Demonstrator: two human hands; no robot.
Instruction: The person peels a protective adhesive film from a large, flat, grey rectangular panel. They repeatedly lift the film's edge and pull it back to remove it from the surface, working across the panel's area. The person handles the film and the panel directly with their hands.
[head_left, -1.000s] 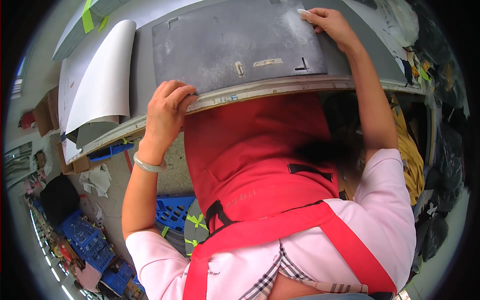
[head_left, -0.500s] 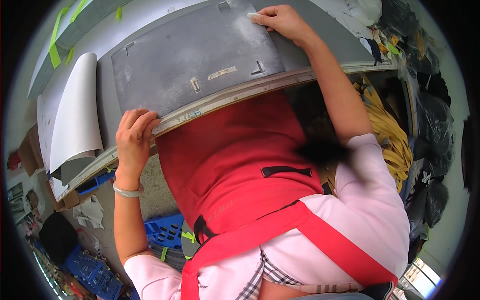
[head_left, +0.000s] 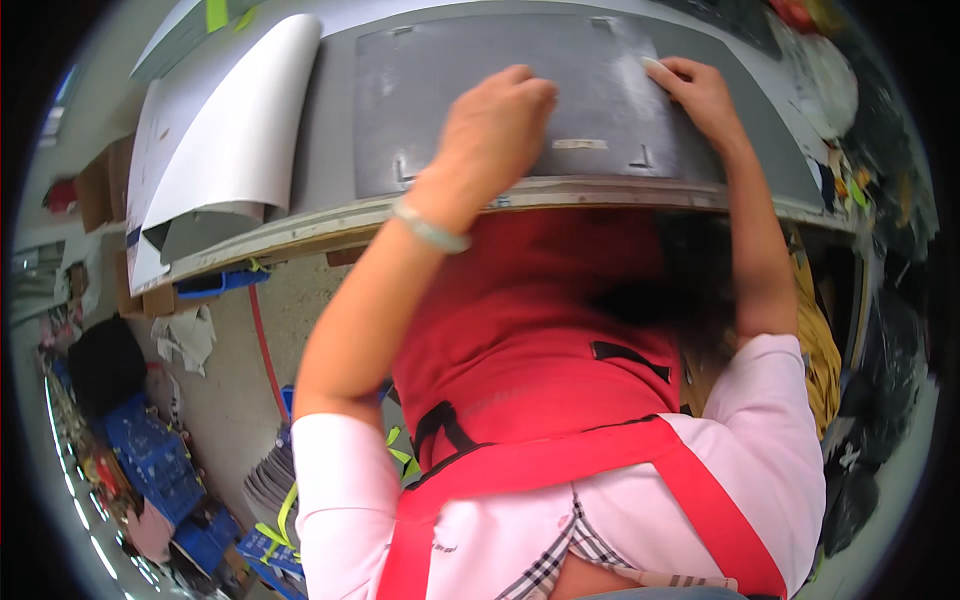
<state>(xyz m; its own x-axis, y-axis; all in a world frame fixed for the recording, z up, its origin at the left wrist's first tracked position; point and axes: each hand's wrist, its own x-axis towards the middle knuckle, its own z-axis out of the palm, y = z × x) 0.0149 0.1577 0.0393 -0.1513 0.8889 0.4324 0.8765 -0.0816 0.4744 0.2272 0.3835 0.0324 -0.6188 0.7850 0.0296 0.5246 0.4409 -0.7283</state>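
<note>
A flat grey rectangular board (head_left: 450, 85) with small corner slots and a strip of tape lies on a larger dark grey sheet (head_left: 325, 130) on the worktable. My right hand (head_left: 703, 98) is at the board's right side, thumb on its top face and fingers curled at the edge. Above the middle of the board is my left hand (head_left: 497, 128), its fingers curled closed. What they hold, if anything, is hidden, and whether this hand touches the board cannot be made out. The left hand and wrist cover part of the board's near side.
Left of the board, a white sheet (head_left: 235, 120) with a grey underside curls up. The worktable's front edge (head_left: 600, 190) runs before my red apron. Blue crates (head_left: 155, 455) stand on the floor at left. Black plastic bags (head_left: 890, 320) and yellow strips (head_left: 820, 350) are at right.
My left hand has left the board's near left corner and moved right and farther in, over its middle, fingers curled. My right hand has shifted down along the right edge. The view has turned.
</note>
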